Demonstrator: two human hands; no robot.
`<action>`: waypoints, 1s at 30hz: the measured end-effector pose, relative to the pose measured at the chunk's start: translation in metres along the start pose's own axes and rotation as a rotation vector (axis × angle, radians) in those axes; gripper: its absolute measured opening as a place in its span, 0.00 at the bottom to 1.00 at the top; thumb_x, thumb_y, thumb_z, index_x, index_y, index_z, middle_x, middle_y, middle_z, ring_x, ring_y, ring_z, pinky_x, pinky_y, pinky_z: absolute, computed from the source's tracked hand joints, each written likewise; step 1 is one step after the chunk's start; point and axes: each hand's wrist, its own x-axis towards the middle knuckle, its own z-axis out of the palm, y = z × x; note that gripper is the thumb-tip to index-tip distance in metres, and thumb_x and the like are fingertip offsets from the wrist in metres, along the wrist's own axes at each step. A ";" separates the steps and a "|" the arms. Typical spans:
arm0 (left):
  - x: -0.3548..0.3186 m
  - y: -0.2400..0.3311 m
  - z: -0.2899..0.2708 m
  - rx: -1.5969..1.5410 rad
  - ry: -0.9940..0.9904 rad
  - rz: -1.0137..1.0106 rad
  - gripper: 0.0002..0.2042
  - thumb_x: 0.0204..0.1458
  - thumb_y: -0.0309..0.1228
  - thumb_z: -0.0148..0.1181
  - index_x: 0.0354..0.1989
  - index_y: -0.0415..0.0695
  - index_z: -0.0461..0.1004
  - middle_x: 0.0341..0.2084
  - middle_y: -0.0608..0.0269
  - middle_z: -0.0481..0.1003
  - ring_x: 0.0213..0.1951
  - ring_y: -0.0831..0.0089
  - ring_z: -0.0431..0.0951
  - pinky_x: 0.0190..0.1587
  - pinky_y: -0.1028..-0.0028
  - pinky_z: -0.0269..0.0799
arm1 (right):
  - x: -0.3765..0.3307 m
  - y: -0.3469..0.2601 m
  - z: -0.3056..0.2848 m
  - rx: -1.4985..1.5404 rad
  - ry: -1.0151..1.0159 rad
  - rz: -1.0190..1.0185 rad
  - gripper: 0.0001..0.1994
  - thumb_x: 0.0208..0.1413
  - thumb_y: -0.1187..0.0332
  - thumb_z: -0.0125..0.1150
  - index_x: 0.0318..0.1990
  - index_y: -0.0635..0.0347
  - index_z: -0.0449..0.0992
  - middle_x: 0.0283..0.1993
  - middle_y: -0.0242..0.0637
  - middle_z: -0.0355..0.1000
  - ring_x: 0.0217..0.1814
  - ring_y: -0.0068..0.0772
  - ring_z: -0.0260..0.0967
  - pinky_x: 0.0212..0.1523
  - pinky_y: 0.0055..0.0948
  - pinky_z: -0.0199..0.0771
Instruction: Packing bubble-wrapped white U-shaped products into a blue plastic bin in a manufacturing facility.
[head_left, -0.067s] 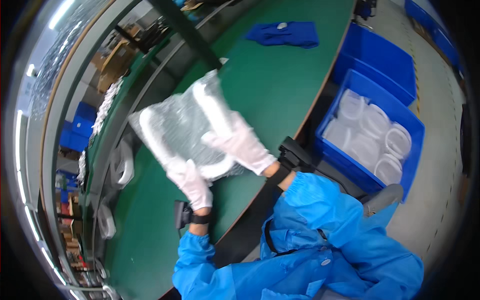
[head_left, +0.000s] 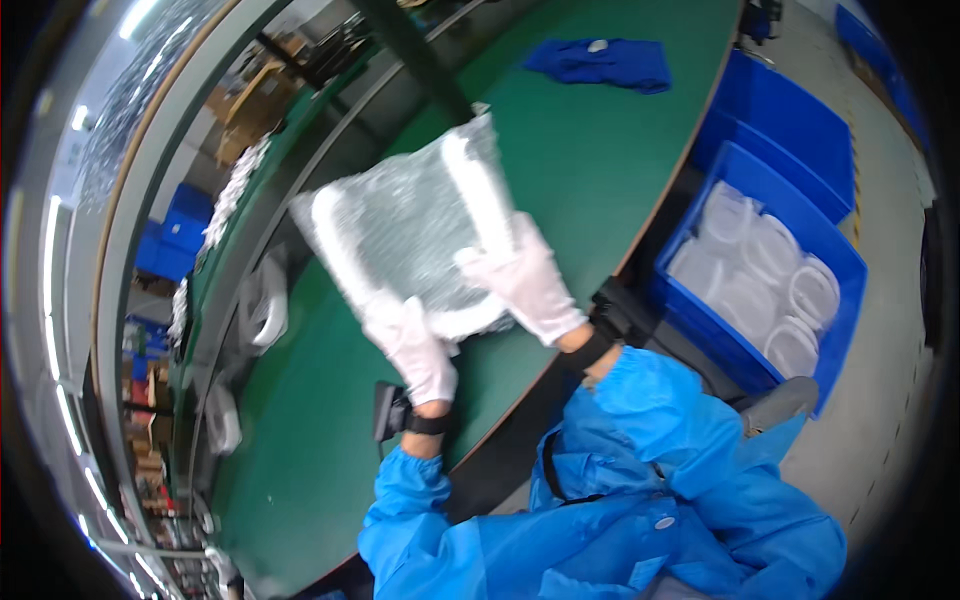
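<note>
A clear bubble-wrap bag with a white U-shaped plastic part inside is held above the green table. My left hand, in a white glove, grips the bag's near left corner, thumb on top. My right hand, also gloved in white, is closed on its right side, near the end of the white part's right arm. The fingers beneath the bag are hidden on both sides.
To the right, a blue bin holds several round, whitish wrapped parts; another blue bin stands behind it. Folded blue cloth lies at the table's far end. Wrapped white parts line the left side below a metal frame.
My view has shifted, so the whole scene sits farther right. Both hands keep hold of the bag, which has moved slightly away from me.
</note>
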 end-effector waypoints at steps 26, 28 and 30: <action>0.341 -0.117 -0.305 1.366 0.521 0.271 0.19 0.47 0.34 0.56 0.49 0.45 0.72 0.37 0.48 0.75 0.40 0.51 0.75 0.44 0.63 0.70 | -0.013 0.020 -0.023 0.530 0.201 0.247 0.24 0.44 0.80 0.60 0.51 0.62 0.62 0.30 0.34 0.66 0.29 0.28 0.71 0.32 0.29 0.76; 0.332 -0.107 -0.283 1.694 0.385 0.154 0.16 0.48 0.32 0.54 0.46 0.45 0.74 0.36 0.49 0.76 0.43 0.53 0.75 0.45 0.64 0.70 | -0.017 0.017 -0.030 0.485 0.185 0.234 0.24 0.44 0.80 0.60 0.51 0.63 0.61 0.30 0.35 0.67 0.29 0.29 0.72 0.32 0.29 0.77; 0.337 -0.103 -0.338 1.194 0.166 0.562 0.12 0.49 0.35 0.53 0.38 0.45 0.77 0.33 0.52 0.77 0.39 0.55 0.77 0.42 0.66 0.71 | -0.019 0.007 -0.014 0.528 0.141 0.280 0.25 0.44 0.80 0.60 0.52 0.63 0.61 0.30 0.35 0.67 0.28 0.29 0.72 0.31 0.30 0.77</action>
